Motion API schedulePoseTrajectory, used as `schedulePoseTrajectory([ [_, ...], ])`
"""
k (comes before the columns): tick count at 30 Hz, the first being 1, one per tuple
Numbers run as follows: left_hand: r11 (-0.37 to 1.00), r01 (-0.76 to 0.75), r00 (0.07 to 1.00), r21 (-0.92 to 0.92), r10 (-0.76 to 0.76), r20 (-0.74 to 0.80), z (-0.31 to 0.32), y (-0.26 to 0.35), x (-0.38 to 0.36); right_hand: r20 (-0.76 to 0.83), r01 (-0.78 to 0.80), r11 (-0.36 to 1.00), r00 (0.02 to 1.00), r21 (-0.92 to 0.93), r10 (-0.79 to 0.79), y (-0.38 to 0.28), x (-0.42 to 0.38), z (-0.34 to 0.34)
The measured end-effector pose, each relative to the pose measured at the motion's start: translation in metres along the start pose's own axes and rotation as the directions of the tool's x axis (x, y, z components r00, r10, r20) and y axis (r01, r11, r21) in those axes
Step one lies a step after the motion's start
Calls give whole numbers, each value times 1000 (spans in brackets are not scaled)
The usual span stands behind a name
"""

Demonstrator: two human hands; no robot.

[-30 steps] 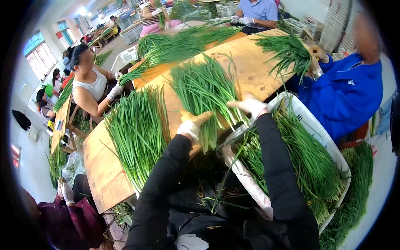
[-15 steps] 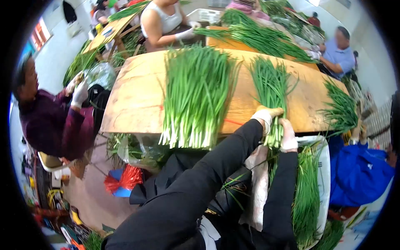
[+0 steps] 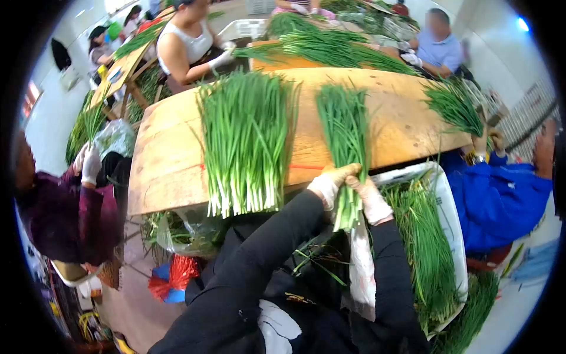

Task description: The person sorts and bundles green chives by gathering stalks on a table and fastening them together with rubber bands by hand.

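Right of centre: clamping slim green, white-stemmed leafy bunch (image 3: 344, 127) with gloved left hand (image 3: 334, 182) and gloved right hand (image 3: 372, 199), together | centre-left: broad green-and-white bunch (image 3: 244, 135) on tan wooden tabletop (image 3: 165, 159)

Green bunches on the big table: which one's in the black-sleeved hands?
The narrow middle bunch, gripped by left hand and right hand; neither touches the wide bunch or far-right bunch.

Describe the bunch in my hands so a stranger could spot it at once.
Find the wooden table in the middle. Right of the wide pile of stalks lies a narrower bunch, its pale ends past the near edge. Unlike the pile, it is clasped by your left hand and right hand.
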State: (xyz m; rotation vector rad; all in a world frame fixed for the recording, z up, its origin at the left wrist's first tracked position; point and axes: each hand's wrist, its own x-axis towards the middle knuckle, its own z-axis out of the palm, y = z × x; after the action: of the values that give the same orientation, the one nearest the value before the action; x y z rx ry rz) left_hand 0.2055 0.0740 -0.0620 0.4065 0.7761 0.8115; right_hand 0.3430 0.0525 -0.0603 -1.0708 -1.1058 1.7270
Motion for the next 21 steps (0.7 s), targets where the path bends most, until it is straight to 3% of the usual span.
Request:
schedulePoseTrajectory([
  [1, 997, 36, 990, -73, -26, 137, 1, 6, -17, -27, 73, 996, 997, -48, -75, -5, -6, 13],
  [4, 997, -78, 970, 27, 70, 233, -19, 6, -13, 59, 124, 962, 992, -241, -113, 0, -19, 15],
  [5, 999, 36, 976, 5, -36, 215, -22, 7, -16, 69, 94, 951, 995, -293, -78, 5, -23, 14],
  [8, 999, -28, 973, 17, 23, 228, -13, -1, -21, 23, 175, 889, 983, -423, -182, 10, -28, 13],
  [9, 974, -220, 950, 57, 200, 241, -7, -1, -21, 49, 224, 883, 973, -413, -224, -6, -30, 21],
  [10, 911, -402, 893, 92, 368, 260, -2, -1, -20, 183, 272, 937, 955, -220, -234, -31, -32, 23],
  [11, 894, -427, 874, 134, 370, 315, 2, 6, -12, 80, 325, 942, 945, -82, -318, -41, -32, 26],
  [12, 865, -438, 876, 246, 348, 335, 15, 27, -22, 74, 278, 935, 961, -220, -268, -53, -26, 15],
  [13, 821, -447, 877, 355, 324, 355, 37, 52, -40, 59, 417, 858, 906, -299, -419, -63, -16, 9],
  [15, 653, -712, 691, 259, 585, 424, 75, 83, -52, 118, 478, 867, 878, -140, -464, -116, -19, 24],
  [16, 593, -738, 673, 322, 607, 424, 92, 104, -60, 146, 604, 745, 795, -284, -590, -134, -14, 27],
  [17, 526, -760, 650, 382, 630, 425, 105, 123, -66, 96, 617, 704, 772, -352, -628, -146, -6, 29],
  [21, 398, -878, 478, 267, 697, 534, 128, 161, -56, -20, 645, 738, 750, -201, -661, -176, 23, 33],
])
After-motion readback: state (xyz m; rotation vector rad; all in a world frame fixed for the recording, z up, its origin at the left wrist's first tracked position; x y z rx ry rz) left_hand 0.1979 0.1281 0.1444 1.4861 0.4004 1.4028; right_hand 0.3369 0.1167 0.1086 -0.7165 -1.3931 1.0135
